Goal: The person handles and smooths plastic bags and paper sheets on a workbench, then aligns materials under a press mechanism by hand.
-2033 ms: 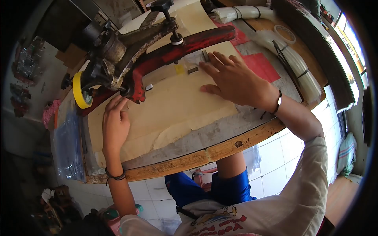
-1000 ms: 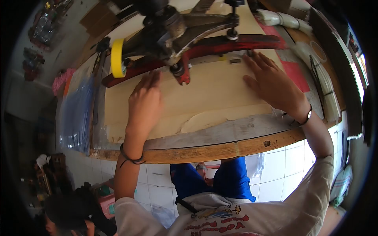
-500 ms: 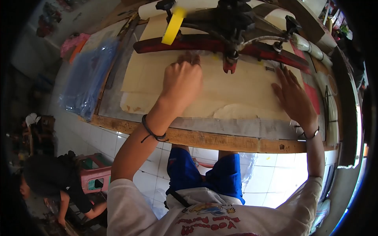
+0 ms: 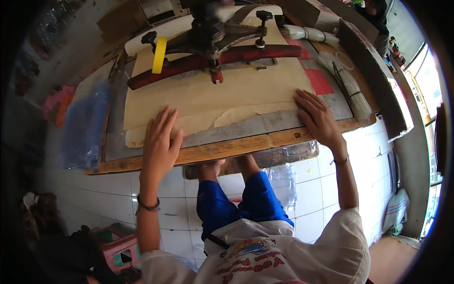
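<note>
Both hands rest at the front part of the work table. My left hand (image 4: pixel 162 139) lies flat near the front left corner of a tan sheet (image 4: pixel 189 102), fingers apart, holding nothing. At the right end of the sheet is my right hand (image 4: pixel 318 116), its fingers stretched out and empty. Beyond the hands, a red curved bar (image 4: pixel 231 57) on a dark metal frame (image 4: pixel 213 42) spans the sheet. A yellow tape roll (image 4: pixel 159 55) hangs at the frame's left knob. A small dark metal piece (image 4: pixel 262 68) lies just in front of the bar's right half.
Clear plastic sheets (image 4: pixel 85 125) hang over the table's left side. Bundled translucent strips (image 4: pixel 352 87) and a red sheet (image 4: pixel 319 81) lie at the right. A wooden edge (image 4: pixel 227 147) runs along the front. A pink stool (image 4: pixel 118 248) and part of another person are at lower left.
Both hands have drawn back from the bar toward the table's front edge, and my left hand's fingers have spread. The view has shifted, showing more floor and the feet.
</note>
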Demonstrator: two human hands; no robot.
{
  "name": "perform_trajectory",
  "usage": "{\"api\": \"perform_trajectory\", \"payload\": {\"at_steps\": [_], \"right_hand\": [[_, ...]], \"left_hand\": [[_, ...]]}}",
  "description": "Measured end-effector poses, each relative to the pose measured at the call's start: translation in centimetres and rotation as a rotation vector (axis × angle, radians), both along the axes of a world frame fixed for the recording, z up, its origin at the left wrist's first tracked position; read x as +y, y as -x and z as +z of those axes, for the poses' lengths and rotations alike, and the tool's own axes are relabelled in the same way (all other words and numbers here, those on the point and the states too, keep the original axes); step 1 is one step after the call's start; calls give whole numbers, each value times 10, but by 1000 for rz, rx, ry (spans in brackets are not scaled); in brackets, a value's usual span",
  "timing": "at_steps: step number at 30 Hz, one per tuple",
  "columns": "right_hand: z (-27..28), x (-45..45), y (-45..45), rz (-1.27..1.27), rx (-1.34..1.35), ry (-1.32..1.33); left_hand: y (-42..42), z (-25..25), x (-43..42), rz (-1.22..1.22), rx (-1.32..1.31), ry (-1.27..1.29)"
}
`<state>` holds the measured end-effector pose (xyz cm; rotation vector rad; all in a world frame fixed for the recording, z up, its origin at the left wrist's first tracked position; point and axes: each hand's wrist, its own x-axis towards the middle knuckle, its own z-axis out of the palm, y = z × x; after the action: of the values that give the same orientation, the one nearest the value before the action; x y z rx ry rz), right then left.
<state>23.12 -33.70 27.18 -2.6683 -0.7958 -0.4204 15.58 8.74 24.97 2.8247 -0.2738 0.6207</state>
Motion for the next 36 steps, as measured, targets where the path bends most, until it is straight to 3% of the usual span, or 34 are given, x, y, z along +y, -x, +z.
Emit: {"api": "perform_trajectory", "payload": {"at_steps": [4, 11, 21, 25, 36], "right_hand": [[-15, 5, 34, -175, -117, -16], [-30, 25, 38, -392, -232, -208], [-32, 13, 42, -268, -275, -53], [-36, 13, 40, -285, -298, -47], [-41, 19, 45, -334, -304, -225]], "left_hand": [[21, 2, -13, 133, -11, -6], [23, 3, -7, 81, -6, -4], [38, 12, -10, 12, 194, -172], [36, 4, -7, 26, 162, -176], [34, 4, -8, 16, 183, -218]]}}
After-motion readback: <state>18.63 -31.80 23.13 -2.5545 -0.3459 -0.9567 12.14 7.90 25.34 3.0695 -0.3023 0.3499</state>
